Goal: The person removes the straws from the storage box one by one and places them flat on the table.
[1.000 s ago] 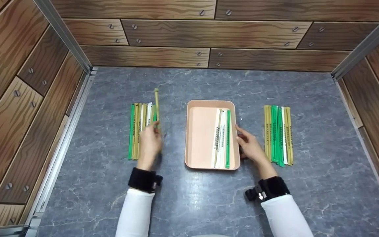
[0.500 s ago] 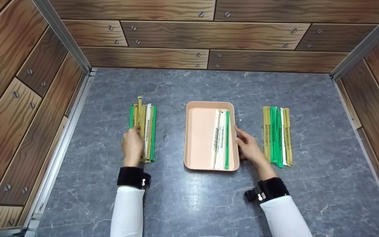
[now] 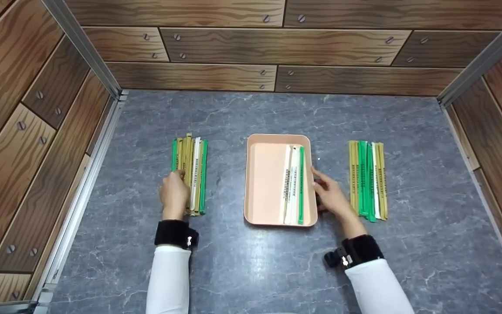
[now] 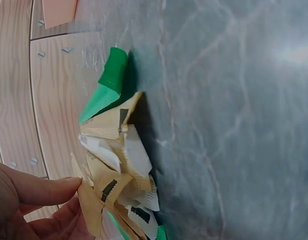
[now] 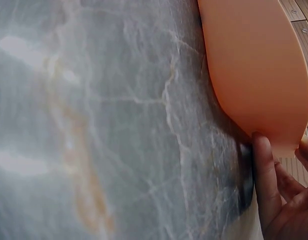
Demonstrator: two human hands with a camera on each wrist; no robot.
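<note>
I count one peach tray on the worktop, three packets inside it, and two packet piles, one left, one right.

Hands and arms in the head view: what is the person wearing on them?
Both hands, left hand and right hand, are bare, with no gloves. Each arm has a long white sleeve reaching the wrist. A black band wraps each wrist; the right band carries a small black device with a pale spot.
</note>
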